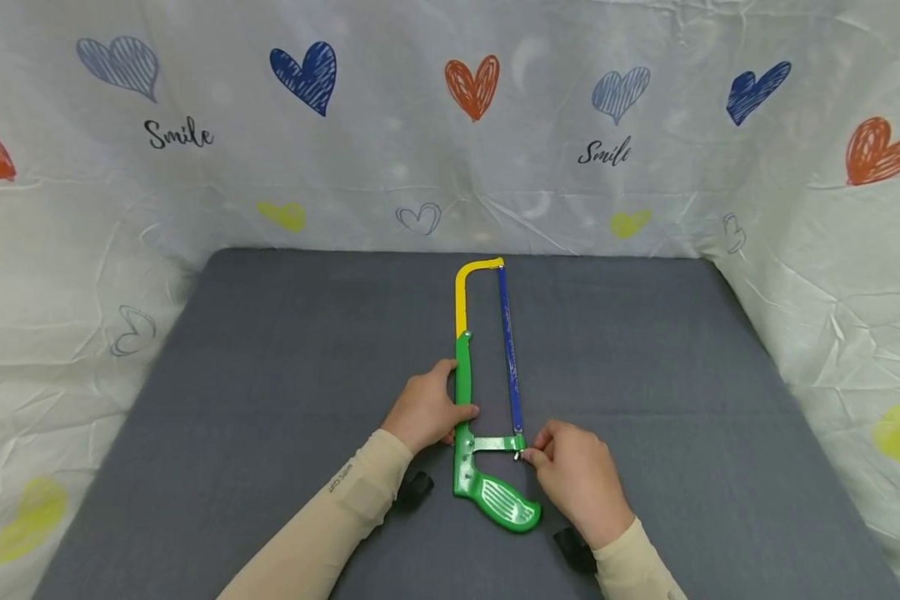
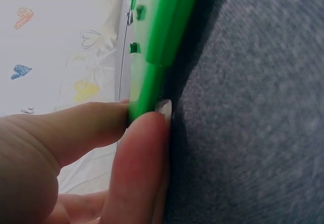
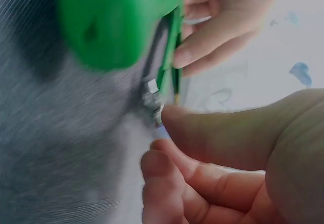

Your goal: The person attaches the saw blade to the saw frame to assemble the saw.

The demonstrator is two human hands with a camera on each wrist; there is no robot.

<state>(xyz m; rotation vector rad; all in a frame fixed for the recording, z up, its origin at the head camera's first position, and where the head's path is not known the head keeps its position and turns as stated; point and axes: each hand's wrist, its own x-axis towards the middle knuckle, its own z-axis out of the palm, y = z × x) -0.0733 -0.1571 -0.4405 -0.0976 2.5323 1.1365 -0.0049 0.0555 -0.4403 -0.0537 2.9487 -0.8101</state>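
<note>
A hacksaw (image 1: 463, 375) with a green handle and frame, a yellow front bow and a blue blade (image 1: 510, 350) lies on the grey cloth, its bow pointing away from me. My left hand (image 1: 426, 408) grips the green frame above the handle; in the left wrist view thumb and fingers pinch the green bar (image 2: 149, 90). At the blade's near end, my right hand (image 1: 581, 475) has its thumb and curled index finger at the small silver wing nut (image 3: 152, 100). The thumb tip touches it, while the index fingertip's contact is unclear.
A grey cloth (image 1: 307, 350) covers the table. Behind it and at both sides hangs a white sheet (image 1: 390, 150) printed with hearts and "Smile". Black wrist-worn pieces (image 1: 415, 490) sit beneath both wrists.
</note>
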